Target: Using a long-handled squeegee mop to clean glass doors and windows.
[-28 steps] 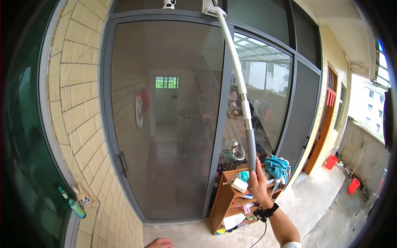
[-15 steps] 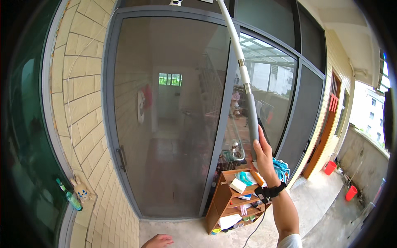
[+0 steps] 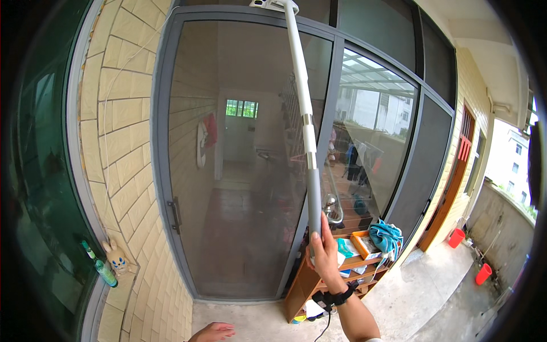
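My right hand (image 3: 323,251) is closed round the grey grip of a long telescopic pole (image 3: 300,74). The pole rises steeply, and its white sections run up to a white head (image 3: 274,5), partly cut off by the top of the picture. That head lies at the upper frame of a grey sliding door (image 3: 239,171) with a large dark pane; whether it touches cannot be told. At the bottom edge, my left hand (image 3: 215,331) holds nothing, its fingers stretched out and only partly in view.
A wooden shelf rack (image 3: 297,293) stands before the door, with a teal cloth (image 3: 387,236) on top. On the left ledge are a green bottle (image 3: 105,273) and a rabbit figure (image 3: 117,257). Two red buckets (image 3: 456,237) sit at the right.
My right hand has moved left and down with the pole, which now stands more upright. Its head shows more fully at the top. The left hand has barely shifted.
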### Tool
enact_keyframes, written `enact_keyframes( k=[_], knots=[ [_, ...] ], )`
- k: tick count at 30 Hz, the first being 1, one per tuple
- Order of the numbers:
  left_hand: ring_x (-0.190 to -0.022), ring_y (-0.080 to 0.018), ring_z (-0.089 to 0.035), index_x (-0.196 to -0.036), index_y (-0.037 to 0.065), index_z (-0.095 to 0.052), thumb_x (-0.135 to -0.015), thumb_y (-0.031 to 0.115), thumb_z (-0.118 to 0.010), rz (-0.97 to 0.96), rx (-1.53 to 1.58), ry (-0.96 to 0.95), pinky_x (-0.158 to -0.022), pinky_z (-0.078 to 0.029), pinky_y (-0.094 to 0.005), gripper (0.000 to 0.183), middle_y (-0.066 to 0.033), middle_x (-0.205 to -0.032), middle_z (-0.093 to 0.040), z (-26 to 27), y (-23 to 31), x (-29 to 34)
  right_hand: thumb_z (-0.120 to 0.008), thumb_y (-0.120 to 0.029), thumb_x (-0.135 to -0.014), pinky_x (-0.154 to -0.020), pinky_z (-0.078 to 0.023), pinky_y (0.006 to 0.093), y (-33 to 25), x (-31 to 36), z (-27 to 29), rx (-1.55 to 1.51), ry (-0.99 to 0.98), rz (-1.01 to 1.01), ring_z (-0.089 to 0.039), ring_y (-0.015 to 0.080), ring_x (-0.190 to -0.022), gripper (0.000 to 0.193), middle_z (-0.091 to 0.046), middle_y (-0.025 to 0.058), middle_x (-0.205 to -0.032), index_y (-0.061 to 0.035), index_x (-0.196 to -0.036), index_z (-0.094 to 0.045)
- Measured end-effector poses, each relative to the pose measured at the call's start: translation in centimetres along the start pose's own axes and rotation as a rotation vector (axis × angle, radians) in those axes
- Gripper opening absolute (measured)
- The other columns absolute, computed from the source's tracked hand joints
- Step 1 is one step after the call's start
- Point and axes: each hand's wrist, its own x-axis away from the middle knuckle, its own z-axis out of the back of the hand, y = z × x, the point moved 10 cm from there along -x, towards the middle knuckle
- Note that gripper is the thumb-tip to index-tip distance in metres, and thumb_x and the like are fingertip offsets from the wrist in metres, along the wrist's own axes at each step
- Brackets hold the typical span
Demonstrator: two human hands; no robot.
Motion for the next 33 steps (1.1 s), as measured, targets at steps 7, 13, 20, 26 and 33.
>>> enact_keyframes(
  k=[7, 13, 20, 26, 33],
  knots=[
    [-0.09, -0.0134, -0.061, -0.129, 0.011, -0.058, -0.092, 0.035, -0.071, 0.059, -0.112, 0.036, -0.078, -0.052, -0.0304, 0.046, -0.0021, -0.109, -0.07, 4.1, -1.4, 1.4, -0.049, -0.02, -0.104, -0.037, -0.037, 0.0213, -3.4, -5.4, 3.0, 0.08, 0.161, 0.148, -0.045, 0.0045, -0.047, 0.056, -0.048, -0.0032, -0.07, -0.019, -0.156, -0.031],
    [-0.094, -0.0131, -0.061, -0.13, 0.01, -0.057, -0.092, 0.037, -0.071, 0.083, -0.079, -0.007, -0.079, -0.052, -0.0287, 0.048, -0.0031, -0.112, -0.069, 7.3, -5.7, 1.4, -0.043, -0.017, -0.104, -0.036, -0.045, 0.022, -12.7, -7.5, 2.9, 0.177, 0.115, 0.114, -0.051, 0.0076, -0.054, 0.054, -0.055, 0.0034, -0.094, -0.0191, -0.156, -0.031],
    [-0.126, -0.0244, -0.056, -0.152, 0.001, -0.028, -0.099, 0.028, -0.063, -0.363, -0.394, -0.25, -0.107, -0.044, -0.0359, 0.069, -0.0195, -0.139, -0.055, -0.8, 11.1, -1.2, -0.043, -0.022, -0.106, -0.036, -0.048, 0.0244, -18.0, -8.3, -4.2, 0.12, 0.016, 0.145, -0.054, 0.009, -0.06, 0.054, -0.048, 0.0035, -0.088, -0.0201, -0.157, -0.028],
    [-0.129, -0.0236, -0.052, -0.157, 0.007, -0.016, -0.105, 0.02, -0.051, -0.911, -0.048, -0.425, -0.105, -0.046, -0.0379, 0.064, -0.0176, -0.149, -0.044, -7.6, 32.8, 5.8, -0.043, -0.024, -0.106, -0.032, -0.041, 0.0287, -20.0, -8.0, -12.8, -0.061, -0.027, 0.145, -0.05, 0.0132, -0.046, 0.057, -0.05, 0.0066, -0.073, -0.0243, -0.159, -0.021],
    [-0.12, -0.0217, -0.058, -0.146, 0.006, -0.038, -0.108, 0.037, -0.038, -0.893, 0.143, -0.447, -0.098, -0.051, -0.042, 0.049, -0.0128, -0.135, -0.055, -7.9, 45.1, 10.1, -0.051, -0.016, -0.103, -0.064, -0.047, 0.0228, -19.3, -6.3, -17.1, -0.085, -0.083, 0.309, -0.051, 0.0076, -0.074, 0.061, -0.055, 0.0009, -0.099, -0.0081, -0.157, -0.024]
  ],
)
